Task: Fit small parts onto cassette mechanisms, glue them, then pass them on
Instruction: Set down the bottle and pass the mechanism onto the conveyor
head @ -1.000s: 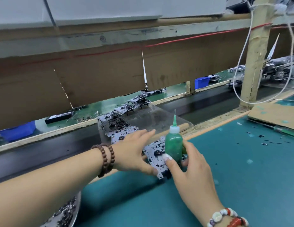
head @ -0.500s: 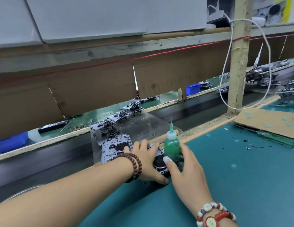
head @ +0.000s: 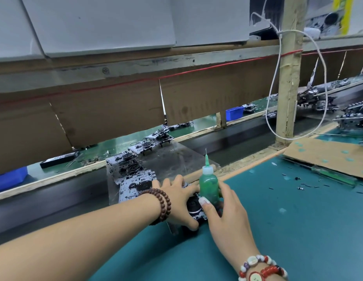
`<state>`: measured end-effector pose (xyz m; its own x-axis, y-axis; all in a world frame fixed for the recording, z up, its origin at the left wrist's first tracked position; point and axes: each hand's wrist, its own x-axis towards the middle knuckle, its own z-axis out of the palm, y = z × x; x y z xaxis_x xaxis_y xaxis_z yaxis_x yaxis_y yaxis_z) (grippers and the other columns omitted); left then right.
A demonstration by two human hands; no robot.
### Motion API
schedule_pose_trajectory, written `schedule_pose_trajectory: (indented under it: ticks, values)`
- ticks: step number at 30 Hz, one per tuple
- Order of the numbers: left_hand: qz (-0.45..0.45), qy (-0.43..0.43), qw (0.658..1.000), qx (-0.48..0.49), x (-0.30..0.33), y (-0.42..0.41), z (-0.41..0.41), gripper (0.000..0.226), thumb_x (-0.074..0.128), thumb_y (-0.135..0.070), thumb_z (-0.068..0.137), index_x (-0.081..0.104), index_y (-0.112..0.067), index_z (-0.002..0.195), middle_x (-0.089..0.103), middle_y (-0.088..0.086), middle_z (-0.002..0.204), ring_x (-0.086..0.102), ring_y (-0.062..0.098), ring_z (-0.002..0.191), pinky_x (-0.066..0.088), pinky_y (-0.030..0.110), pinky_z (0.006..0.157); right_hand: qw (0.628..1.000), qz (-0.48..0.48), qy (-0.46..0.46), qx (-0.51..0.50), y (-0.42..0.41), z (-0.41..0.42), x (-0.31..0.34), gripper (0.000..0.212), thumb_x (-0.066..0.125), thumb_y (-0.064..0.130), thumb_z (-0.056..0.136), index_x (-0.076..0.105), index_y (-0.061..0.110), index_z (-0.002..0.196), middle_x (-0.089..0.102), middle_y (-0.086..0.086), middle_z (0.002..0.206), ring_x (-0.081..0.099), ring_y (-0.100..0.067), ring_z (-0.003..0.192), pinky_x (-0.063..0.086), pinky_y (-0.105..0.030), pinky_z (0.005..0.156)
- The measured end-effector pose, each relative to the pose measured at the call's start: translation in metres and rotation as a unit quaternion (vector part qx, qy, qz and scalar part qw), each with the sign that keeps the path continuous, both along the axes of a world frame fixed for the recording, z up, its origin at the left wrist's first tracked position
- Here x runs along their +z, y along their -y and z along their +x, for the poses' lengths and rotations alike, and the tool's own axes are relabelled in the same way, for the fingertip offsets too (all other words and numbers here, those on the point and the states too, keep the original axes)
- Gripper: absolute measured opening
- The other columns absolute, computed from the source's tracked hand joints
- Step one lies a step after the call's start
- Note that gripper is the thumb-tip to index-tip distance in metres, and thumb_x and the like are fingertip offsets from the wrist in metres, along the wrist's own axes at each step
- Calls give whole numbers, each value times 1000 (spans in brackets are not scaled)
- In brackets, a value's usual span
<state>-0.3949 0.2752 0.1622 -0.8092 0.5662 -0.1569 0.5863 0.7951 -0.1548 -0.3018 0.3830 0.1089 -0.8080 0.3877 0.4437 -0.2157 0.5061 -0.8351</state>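
From where I watch, my left forearm fills the lower left corner, cut off by the frame. Beyond it a row of cassette mechanisms (head: 134, 171) runs up a clear plastic sheet (head: 176, 157) that bridges the dark conveyor channel (head: 45, 201); the farthest ones blur into clutter. My left hand (head: 176, 201) lies flat with fingers spread on the nearest mechanism (head: 193, 206), hiding most of it, right at the near edge of the green bench (head: 288, 220). Touching it, my right hand (head: 225, 209) grips the green glue bottle (head: 209, 185), upright, nozzle up, its base hidden by my fingers. Rightward the bench lies open apart from tiny dark parts (head: 298, 183) I cannot identify, near a cardboard sheet (head: 328, 157); a wooden post (head: 288, 78) stands behind.
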Motion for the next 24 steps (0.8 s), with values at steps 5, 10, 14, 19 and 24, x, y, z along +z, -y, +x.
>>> schedule_pose_trajectory:
  ticks: [5, 10, 14, 19, 24]
  values:
    - [28, 19, 999, -6, 4, 2, 2, 81, 65, -63, 55, 24, -52, 124, 23, -6, 128, 30, 23, 115, 22, 45, 94, 999, 6, -45, -10, 0, 0, 1, 41, 59, 26, 88, 46, 33, 126, 48, 15, 101, 47, 1, 85, 34, -8, 71]
    - [68, 50, 996, -12, 16, -1, 7, 91, 64, -65, 52, 19, -54, 130, 17, -12, 138, 26, 23, 123, 23, 43, 99, 993, -16, -106, -41, -2, -1, 4, 45, 58, 23, 88, 46, 20, 131, 53, 5, 108, 47, -3, 93, 33, -2, 75]
    - [139, 123, 983, 4, 31, -1, 0, 88, 71, -56, 65, 22, -49, 137, 23, -5, 141, 27, 24, 129, 28, 36, 106, 974, -130, -165, -82, -3, -1, 12, 32, 52, 40, 81, 45, 34, 112, 59, 4, 106, 58, -8, 93, 39, -2, 70]
    - [230, 193, 954, 7, 57, -5, -15, 85, 69, -51, 74, 22, -37, 142, 29, -3, 146, 51, 18, 116, 43, 28, 95, 964, -180, -175, -91, -3, -3, 10, 40, 55, 45, 72, 46, 33, 108, 61, 8, 102, 60, -4, 90, 40, 1, 66]
    - [167, 35, 985, 41, 69, -3, -45, 99, 69, -64, 61, 16, -43, 142, 20, 1, 151, 24, 28, 135, 27, 46, 109, 996, -43, -75, -34, 2, -5, -5, 42, 73, 31, 74, 43, 49, 98, 55, 25, 93, 55, 0, 86, 36, 1, 70]
